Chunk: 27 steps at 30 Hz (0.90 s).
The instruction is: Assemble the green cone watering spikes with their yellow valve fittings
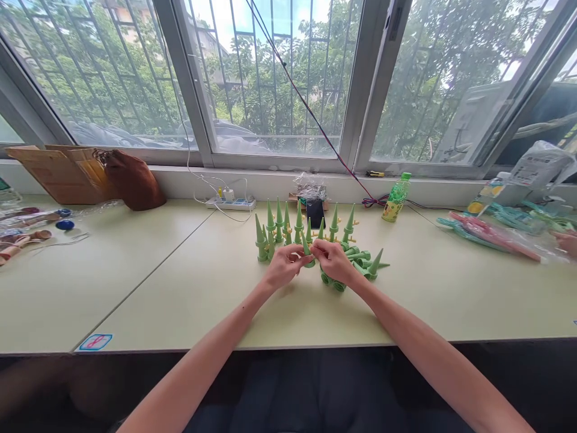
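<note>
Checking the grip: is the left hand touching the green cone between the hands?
Touching: the head view shows the left hand gripping the green cone near its base.

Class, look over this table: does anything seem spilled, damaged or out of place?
No spill or damage shows. The green pieces beside the right hand look untidy: many lie jumbled on their sides, while green spikes farther back stand upright.

tbl (180,288) passable L, spikes (299,224) blk fwd

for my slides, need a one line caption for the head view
Left hand holding a green spike, right hand close beside it, in front of more spikes standing on the table.
</note>
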Available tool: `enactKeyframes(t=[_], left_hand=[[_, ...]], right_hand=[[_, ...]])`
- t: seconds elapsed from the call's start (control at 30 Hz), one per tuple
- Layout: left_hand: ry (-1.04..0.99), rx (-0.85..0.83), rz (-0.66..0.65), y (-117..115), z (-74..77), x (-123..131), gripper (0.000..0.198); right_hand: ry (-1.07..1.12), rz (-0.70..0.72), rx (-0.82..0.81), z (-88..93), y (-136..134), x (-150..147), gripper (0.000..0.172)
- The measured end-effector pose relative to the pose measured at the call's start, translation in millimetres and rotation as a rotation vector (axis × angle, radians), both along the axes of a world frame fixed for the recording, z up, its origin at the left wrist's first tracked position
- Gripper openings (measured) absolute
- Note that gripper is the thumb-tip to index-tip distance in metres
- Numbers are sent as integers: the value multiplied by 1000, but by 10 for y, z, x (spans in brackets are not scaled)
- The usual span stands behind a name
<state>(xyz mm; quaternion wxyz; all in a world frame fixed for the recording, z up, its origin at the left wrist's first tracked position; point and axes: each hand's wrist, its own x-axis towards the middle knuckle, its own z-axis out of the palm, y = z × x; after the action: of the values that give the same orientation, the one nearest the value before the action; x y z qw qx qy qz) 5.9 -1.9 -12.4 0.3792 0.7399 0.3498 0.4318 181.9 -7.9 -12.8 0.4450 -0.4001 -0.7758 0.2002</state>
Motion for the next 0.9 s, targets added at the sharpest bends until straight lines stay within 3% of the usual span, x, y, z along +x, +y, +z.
enactKeyframes(t=[0.17, 0.27, 0.37, 0.47, 0.57, 0.63, 0.8, 0.9], left_hand=[[118, 395, 77, 11, -64, 1, 27], [138, 438, 95, 5, -71, 6, 23], [72, 224, 108, -1, -48, 10, 34], [1, -132, -46, 0, -20, -16, 44], [-23, -265, -125, 10, -14, -44, 45], [15, -167, -77, 17, -26, -40, 43], [138, 375, 106, 14, -74, 13, 26], [153, 426, 111, 5, -77, 26, 22]], right_hand=[[16, -4, -15, 7, 20, -2, 31], [27, -13, -18, 6, 34, 1, 31], [26, -2, -18, 3, 34, 9, 33], [1, 32, -24, -2, 22, 16, 33], [-21, 38, -27, -5, 10, 17, 33], [-24, 29, -33, -4, 9, 16, 32], [4, -3, -36, 4, 29, 15, 30], [11, -8, -29, 0, 42, 19, 29]])
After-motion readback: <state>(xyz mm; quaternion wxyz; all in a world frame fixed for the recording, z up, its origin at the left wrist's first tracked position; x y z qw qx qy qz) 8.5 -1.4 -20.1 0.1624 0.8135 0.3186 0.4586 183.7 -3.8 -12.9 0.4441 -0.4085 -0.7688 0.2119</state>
